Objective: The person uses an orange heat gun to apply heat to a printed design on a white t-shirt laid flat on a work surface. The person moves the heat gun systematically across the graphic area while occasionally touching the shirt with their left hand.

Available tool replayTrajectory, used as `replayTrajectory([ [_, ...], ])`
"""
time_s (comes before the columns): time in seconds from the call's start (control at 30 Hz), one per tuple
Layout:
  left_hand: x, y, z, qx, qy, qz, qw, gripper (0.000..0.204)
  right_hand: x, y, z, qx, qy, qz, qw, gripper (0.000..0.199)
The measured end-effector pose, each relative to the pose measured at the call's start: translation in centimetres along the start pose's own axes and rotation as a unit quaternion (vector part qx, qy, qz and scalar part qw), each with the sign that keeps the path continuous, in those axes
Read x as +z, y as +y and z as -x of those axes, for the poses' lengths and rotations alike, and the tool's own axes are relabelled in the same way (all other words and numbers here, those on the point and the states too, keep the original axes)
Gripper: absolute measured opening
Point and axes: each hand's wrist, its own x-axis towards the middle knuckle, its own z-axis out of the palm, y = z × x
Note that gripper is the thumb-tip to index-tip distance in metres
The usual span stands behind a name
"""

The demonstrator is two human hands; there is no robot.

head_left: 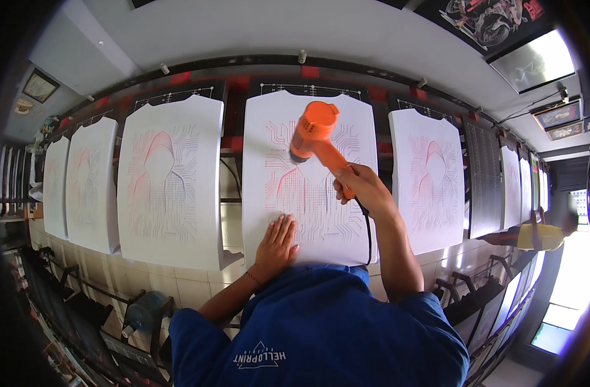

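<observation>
While left hand (277, 242) lies flat, fingers released, on printed shirt (308, 174), right hand (359, 187) fingers clench orange heat gun (314, 135).

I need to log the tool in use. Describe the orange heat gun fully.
The orange heat gun looks like moulded plastic, with a dark nozzle pointing down at the white printed shirt on its board. The right hand grips its handle; a black cord hangs from the base. The left hand lies flat on the shirt.
</observation>
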Motion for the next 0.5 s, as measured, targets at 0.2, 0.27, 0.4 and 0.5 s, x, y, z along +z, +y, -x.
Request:
replayTrajectory([
  [0.2, -0.9, -0.9, -0.7, -0.055, 0.04, -0.013, 0.998, 0.067, -0.9, 2.8, 6.9, 0.027, 0.056, 0.046, 0.997, 0.026],
  [0.27, -0.9, -1.9, -2.5, -0.071, 0.067, -0.027, 0.995, 0.067, -2.6, 4.5, 9.0, 0.051, 0.015, 0.026, 0.998, 0.026],
  [0.4, 0.1, -4.6, -6.8, -0.099, 0.113, -0.069, 0.986, 0.067, -2.7, 5.1, 13.0, 0.087, 0.032, 0.015, 0.996, 0.024],
  [0.5, 0.4, -4.5, -8.2, -0.108, 0.121, -0.08, 0.983, 0.066, -2.3, 6.4, 15.2, 0.089, 0.033, 0.026, 0.995, 0.024],
])
